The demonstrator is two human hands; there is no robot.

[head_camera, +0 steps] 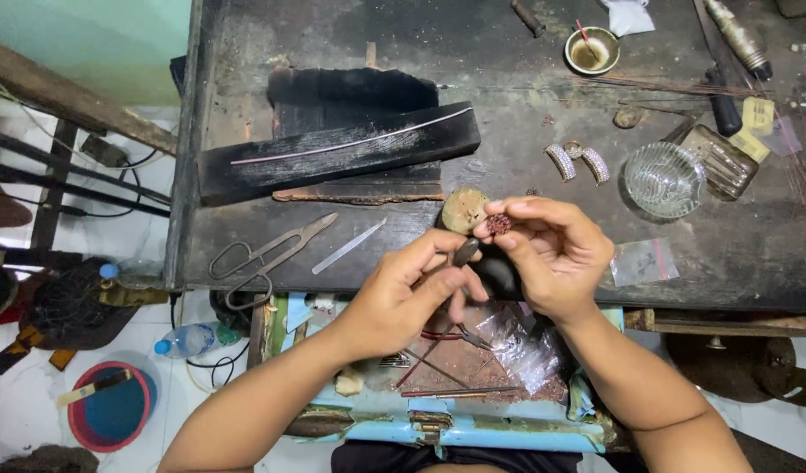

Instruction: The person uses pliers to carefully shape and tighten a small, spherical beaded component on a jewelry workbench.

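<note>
A: Where the two hands meet, over the near edge of the dark workbench (245, 236), what lies behind the grip?

B: Largest first: a charred black block (333, 153) with a thin pale wire along its top, well behind and to the left of the grip. Nearer on that side, iron shears (263, 254), then a flat metal file (348, 246).

A: And to the right?

B: A ribbed glass dish (664, 180), with two curved pavé pieces (578, 164) between the dish and the grip. A small clear bag (644, 261) lies just right of the wrist.

A: The hands?

B: Left hand (403, 302) closed round small pliers (462, 254), tips pointing up toward the other hand. Right hand (552, 254) pinches a small reddish beaded piece (498, 224) between thumb and fingertips, fingers curled tight.

A: Contact?

B: Plier tips sit just below the piece; touching or not cannot be told. A tan lump (464, 210) stands just behind it.
</note>
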